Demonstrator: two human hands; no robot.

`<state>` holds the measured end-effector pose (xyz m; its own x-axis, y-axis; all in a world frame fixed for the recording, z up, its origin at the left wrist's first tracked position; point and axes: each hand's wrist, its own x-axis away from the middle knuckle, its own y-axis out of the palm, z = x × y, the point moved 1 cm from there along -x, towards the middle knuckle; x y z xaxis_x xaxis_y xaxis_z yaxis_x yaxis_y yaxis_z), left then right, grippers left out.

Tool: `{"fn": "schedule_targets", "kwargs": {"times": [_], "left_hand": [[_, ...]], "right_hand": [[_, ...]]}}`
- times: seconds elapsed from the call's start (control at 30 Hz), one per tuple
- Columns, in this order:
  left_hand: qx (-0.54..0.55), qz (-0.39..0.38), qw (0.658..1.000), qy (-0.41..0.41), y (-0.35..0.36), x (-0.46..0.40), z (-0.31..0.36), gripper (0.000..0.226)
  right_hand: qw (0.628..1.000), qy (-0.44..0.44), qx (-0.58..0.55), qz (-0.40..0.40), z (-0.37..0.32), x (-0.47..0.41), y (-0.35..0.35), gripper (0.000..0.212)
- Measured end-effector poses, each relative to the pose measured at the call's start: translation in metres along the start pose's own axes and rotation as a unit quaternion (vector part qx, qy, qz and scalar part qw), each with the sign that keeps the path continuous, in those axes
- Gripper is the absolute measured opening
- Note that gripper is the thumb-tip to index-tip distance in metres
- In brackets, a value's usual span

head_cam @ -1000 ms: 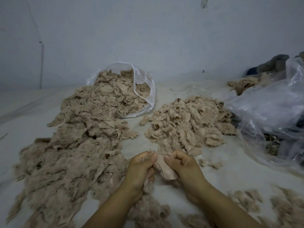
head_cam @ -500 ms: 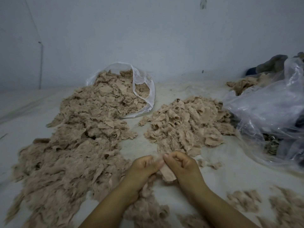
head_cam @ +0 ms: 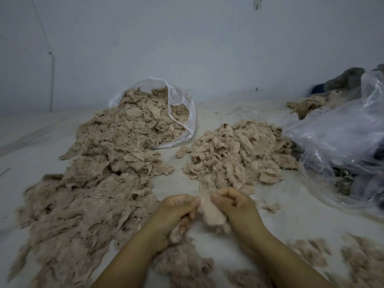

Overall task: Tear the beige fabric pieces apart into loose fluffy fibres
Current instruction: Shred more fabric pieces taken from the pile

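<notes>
Two hands work a single beige fabric piece (head_cam: 212, 212) between them, the left hand (head_cam: 176, 210) and the right hand (head_cam: 232, 204) each pinching an upper corner with curled fingers and thumb, knuckles nearly touching. The grips sit close together, likely so the pull falls on a short stretch of weave and frays it rather than merely stretching it. The strip hangs down between the wrists, its lower end already fuzzy.

Below and just under the left hand lies a small mound of fluffy fibres (head_cam: 182, 265), apparently where finished material drops. Out beyond the left hand spreads a long drift of shredded material (head_cam: 87, 196), trailing from an open clear plastic bag (head_cam: 187, 119). Just ahead of the right hand sits a pile of intact fabric pieces (head_cam: 234, 154), within easy reach as the next supply. Farther right, a crumpled plastic sheet (head_cam: 336, 134) covers other goods. All rest on a pale surface (head_cam: 291, 206).
</notes>
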<state>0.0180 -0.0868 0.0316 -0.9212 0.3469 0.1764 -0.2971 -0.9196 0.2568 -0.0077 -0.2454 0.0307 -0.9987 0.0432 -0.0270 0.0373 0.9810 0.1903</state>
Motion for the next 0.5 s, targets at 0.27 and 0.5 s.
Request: {"fn": "schedule_targets", "kwargs": {"times": [0.27, 0.5], "left_hand": [[-0.474, -0.158, 0.866, 0.008, -0.037, 0.021, 0.028, 0.037], [-0.531, -0.133, 0.836, 0.044, -0.025, 0.015, 0.005, 0.018]], "right_hand": [[0.988, 0.027, 0.121, -0.096, 0.006, 0.004, -0.002, 0.005], [0.939, -0.038, 0.313, -0.134, 0.008, 0.008, 0.000, 0.008]]}}
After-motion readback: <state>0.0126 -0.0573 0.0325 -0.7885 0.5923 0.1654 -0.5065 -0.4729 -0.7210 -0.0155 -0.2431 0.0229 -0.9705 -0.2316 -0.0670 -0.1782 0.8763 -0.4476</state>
